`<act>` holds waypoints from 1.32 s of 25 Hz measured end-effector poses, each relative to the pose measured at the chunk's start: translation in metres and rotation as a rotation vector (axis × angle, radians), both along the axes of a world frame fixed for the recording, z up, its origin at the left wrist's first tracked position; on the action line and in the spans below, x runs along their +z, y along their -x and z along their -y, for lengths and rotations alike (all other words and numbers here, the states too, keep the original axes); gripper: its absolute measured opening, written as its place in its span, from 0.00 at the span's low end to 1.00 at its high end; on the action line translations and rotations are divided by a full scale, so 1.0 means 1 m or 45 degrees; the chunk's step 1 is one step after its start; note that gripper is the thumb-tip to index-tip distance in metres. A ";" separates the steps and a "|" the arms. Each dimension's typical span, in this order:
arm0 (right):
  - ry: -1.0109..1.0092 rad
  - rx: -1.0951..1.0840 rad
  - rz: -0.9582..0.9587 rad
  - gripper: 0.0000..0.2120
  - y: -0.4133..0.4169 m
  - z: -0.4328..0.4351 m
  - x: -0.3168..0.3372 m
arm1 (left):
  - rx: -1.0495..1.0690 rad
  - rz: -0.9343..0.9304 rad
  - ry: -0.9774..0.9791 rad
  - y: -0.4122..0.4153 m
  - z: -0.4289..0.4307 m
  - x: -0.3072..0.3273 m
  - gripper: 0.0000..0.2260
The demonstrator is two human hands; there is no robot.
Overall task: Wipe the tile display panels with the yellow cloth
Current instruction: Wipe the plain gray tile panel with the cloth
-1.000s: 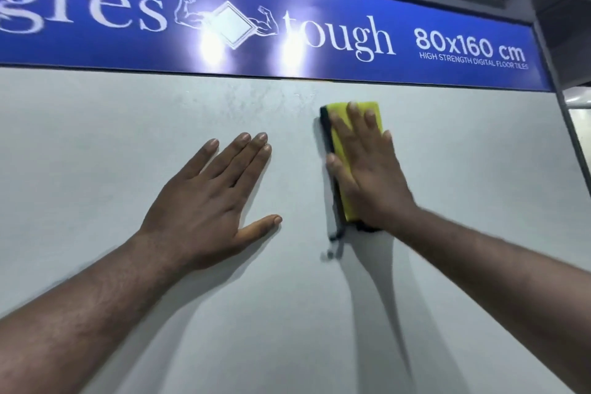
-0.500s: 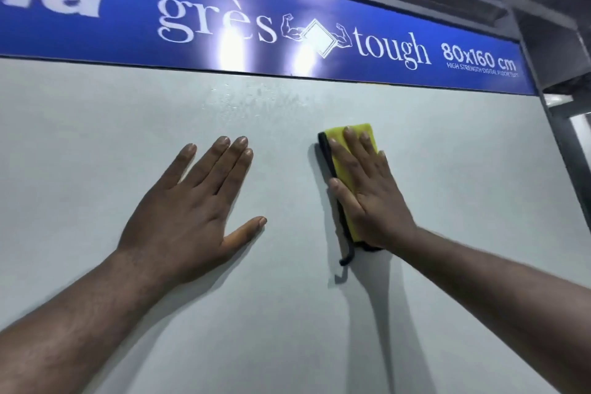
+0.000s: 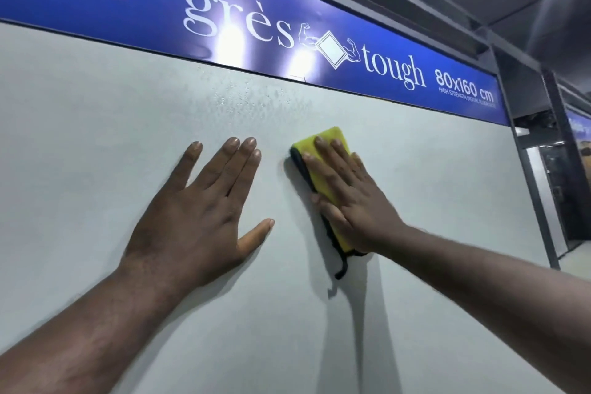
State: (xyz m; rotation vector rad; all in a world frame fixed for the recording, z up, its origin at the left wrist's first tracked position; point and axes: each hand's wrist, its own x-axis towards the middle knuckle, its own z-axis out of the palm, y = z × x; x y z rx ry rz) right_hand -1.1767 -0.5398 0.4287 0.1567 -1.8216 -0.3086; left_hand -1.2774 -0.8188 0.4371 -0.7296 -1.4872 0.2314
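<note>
A large pale grey tile display panel [image 3: 431, 189] fills the view in front of me. A folded yellow cloth [image 3: 323, 166] with a dark edge lies flat against it, right of centre. My right hand [image 3: 350, 201] presses the cloth onto the panel with flat fingers, covering most of it; a dark loop hangs below the palm. My left hand [image 3: 201, 211] rests flat on the bare panel to the left of the cloth, fingers spread, holding nothing. A patch of small wet droplets [image 3: 252, 96] shows on the panel above both hands.
A blue sign band [image 3: 128, 16] reading "grès tough 80x160 cm" runs along the top of the panel. A dark metal frame post [image 3: 531, 189] bounds the panel on the right, with another display bay beyond it.
My right hand has slid the cloth down the panel, away from the blue band. The view has shifted, so the sign sits further right. My left hand stays flat on the panel.
</note>
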 end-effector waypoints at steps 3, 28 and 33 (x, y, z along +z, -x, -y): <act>0.547 0.075 -0.114 0.30 0.005 -0.015 0.043 | 0.011 0.041 -0.042 -0.003 0.000 -0.001 0.44; 0.493 0.166 -0.190 0.32 0.043 0.204 0.093 | 0.175 0.019 0.152 0.018 0.203 0.026 0.44; 0.408 0.158 -0.176 0.32 0.055 0.254 0.046 | 0.161 0.009 0.145 0.033 0.286 0.023 0.43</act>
